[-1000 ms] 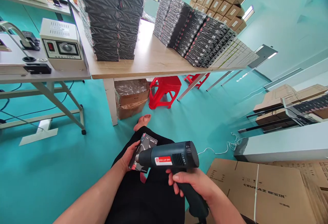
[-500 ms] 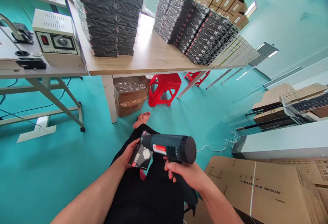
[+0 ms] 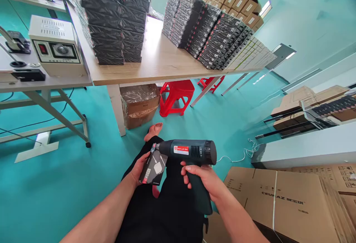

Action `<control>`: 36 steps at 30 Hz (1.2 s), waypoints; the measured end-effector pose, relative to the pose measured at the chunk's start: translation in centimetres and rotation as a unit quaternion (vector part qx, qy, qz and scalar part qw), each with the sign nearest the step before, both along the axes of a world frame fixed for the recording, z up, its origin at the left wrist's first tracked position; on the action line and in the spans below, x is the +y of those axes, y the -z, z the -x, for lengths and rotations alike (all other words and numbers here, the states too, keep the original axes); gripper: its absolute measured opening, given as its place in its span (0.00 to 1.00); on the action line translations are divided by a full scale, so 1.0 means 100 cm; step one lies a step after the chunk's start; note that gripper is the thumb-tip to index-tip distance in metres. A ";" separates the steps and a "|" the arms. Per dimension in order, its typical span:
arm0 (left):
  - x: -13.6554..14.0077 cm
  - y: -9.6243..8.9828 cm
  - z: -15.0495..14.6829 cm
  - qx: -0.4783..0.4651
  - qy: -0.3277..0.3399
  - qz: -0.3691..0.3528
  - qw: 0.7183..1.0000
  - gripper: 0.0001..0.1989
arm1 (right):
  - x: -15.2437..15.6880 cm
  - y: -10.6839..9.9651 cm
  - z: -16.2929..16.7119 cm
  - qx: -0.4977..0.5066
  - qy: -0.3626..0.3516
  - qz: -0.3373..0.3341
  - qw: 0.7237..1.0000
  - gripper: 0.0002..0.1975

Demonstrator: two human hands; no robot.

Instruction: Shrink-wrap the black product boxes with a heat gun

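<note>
My left hand (image 3: 139,168) is closed around the left side of a small black product box (image 3: 153,169) with a white picture of a plug and cable on its face. In my right hand (image 3: 200,176) is the handle of a dark green heat gun (image 3: 194,152) with a red and white label. The gun lies level, its metal nozzle pointing left at the upper edge of the box. Nozzle and box overlap in view, so I cannot tell whether they touch. Both are held above my lap.
Ahead, a wooden table (image 3: 122,75) bears stacks of film-wrapped black boxes (image 3: 111,24). A beige control unit (image 3: 55,46) stands on the left bench. Below the table are an open carton (image 3: 140,106) and a red stool (image 3: 178,95). Large cartons (image 3: 267,198) fill the lower right.
The heat gun has shifted slightly right and turned, so its label and handle show more plainly. More of the box's face is uncovered. My left hand keeps its hold.
</note>
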State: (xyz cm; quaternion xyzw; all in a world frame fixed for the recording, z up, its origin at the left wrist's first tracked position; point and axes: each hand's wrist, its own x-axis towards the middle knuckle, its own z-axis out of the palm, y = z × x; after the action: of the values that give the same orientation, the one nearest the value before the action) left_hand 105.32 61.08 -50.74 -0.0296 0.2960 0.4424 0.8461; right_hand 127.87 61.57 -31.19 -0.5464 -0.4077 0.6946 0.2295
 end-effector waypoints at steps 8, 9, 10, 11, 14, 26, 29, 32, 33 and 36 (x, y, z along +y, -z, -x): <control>0.000 0.003 0.000 -0.027 -0.011 -0.004 1.000 0.19 | 0.003 -0.002 -0.009 -0.005 0.043 0.006 0.999 0.15; 0.001 0.004 0.000 -0.025 -0.013 -0.002 1.000 0.18 | 0.002 -0.003 -0.007 0.011 0.028 0.009 1.000 0.15; 0.001 0.004 0.000 -0.023 -0.015 -0.001 1.000 0.18 | 0.001 -0.002 -0.005 0.023 0.014 0.009 1.000 0.15; 0.000 0.004 0.000 -0.022 -0.016 -0.001 1.000 0.18 | 0.001 -0.002 -0.004 0.026 0.005 0.007 1.000 0.15; 0.000 0.002 0.000 -0.031 -0.019 -0.007 0.999 0.19 | 0.006 0.003 -0.008 -0.013 0.030 -0.004 0.999 0.15; 0.001 -0.001 0.001 -0.033 -0.018 0.006 0.999 0.20 | -0.013 0.007 -0.051 -0.064 -0.113 0.066 0.989 0.14; 0.001 -0.001 0.001 -0.025 -0.023 0.013 0.999 0.20 | -0.015 0.009 -0.050 -0.053 -0.087 0.051 0.994 0.16; 0.001 -0.003 0.002 -0.025 -0.032 0.018 0.999 0.23 | -0.016 0.013 -0.049 -0.053 -0.030 0.020 0.998 0.17; 0.001 -0.003 0.002 -0.028 -0.037 0.018 0.999 0.23 | -0.017 0.014 -0.049 -0.056 -0.031 0.024 0.998 0.16; -0.001 -0.001 0.005 -0.038 -0.062 0.010 0.997 0.24 | -0.029 0.017 -0.051 -0.043 -0.091 0.066 0.993 0.15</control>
State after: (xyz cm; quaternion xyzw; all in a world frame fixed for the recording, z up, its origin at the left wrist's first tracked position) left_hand 104.83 61.02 -50.66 -0.0728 0.2655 0.4898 0.8272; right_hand 133.01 58.70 -32.87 -0.5502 -0.4186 0.7139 0.1111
